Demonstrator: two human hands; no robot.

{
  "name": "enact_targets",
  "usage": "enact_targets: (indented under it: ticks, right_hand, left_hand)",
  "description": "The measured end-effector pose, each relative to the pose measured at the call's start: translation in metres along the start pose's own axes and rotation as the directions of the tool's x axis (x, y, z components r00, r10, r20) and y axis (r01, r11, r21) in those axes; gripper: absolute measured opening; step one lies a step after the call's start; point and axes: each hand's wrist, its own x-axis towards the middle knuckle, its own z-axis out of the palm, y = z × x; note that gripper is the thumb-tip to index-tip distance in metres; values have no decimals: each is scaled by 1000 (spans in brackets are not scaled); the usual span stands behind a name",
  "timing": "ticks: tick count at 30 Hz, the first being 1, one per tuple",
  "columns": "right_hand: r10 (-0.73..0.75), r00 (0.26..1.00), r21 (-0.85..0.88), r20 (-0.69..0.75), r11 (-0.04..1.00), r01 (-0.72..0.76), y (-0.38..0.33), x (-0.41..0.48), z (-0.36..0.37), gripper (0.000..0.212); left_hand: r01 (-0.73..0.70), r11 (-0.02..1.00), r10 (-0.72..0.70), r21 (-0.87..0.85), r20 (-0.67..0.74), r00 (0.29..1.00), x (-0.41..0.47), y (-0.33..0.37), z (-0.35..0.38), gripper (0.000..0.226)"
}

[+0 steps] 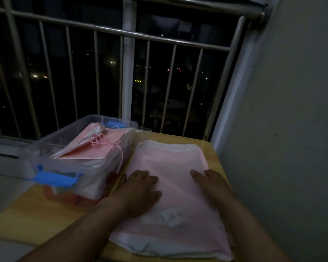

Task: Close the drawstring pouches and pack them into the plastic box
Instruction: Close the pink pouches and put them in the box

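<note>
A stack of flat pink drawstring pouches (170, 167) lies on the wooden table (45, 214), its gathered white top edge pointing away from me. My left hand (138, 191) rests flat on the stack's left side, fingers straight. At the stack's right edge my right hand (210, 180) lies on the pouch, fingers relaxed. To the left stands the clear plastic box (55, 163) with blue latches. Inside it lie several pink pouches (95, 146) with pink strings tied; one string hangs over the box wall.
A metal window railing (121, 35) stands right behind the table, with dark night outside. A grey wall (292, 129) runs close along the table's right edge. The box's near blue latch (55, 178) faces me. Light is dim.
</note>
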Motion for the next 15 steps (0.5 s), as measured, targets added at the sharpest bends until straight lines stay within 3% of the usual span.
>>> enact_targets:
  ticks: [3,7,11,15]
  right_hand:
    - [16,999,116,31,993,-20,7,-1,0,69]
    - [-22,1000,271,-4,962,22,13,-3,-2,13]
    - [-27,999,408,44,913,7,7,-20,-18,16]
    - [28,970,330,242,938,-110,18,-38,-33,23]
  left_hand:
    - [11,999,-11,-38,6,1000,-2,1,-1,63]
    - [53,979,-74,-195,-102,992,-10,8,-11,58]
    - [78,924,-159,-373,-190,969,-21,10,-27,56]
    - [178,892,-236,-416,-90,968,-30,12,-30,61]
